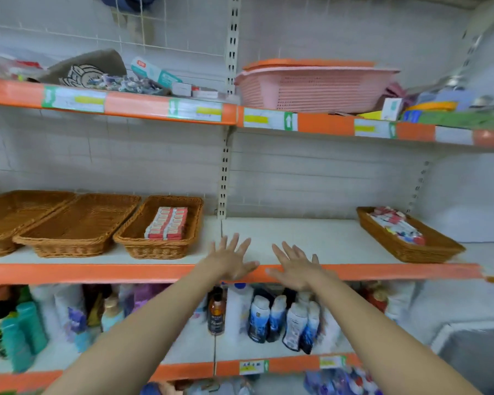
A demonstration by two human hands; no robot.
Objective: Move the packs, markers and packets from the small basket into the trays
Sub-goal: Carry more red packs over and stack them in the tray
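Both hands are stretched over the front edge of the middle shelf (311,238), palms down, nothing held. The grip of the left hand (231,259) is fully spread, fingers straight; that of the right hand (297,266) likewise. Three wicker trays are set side by side toward the shelf's left end: two bare (17,220) (77,226), the third (160,226) loaded with red-and-white packs (167,223). The small basket (408,238), filled with mixed packets (397,225), is placed near the right end.

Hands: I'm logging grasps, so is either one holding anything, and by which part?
Nothing held: left hand and right hand are both spread open over the shelf edge.
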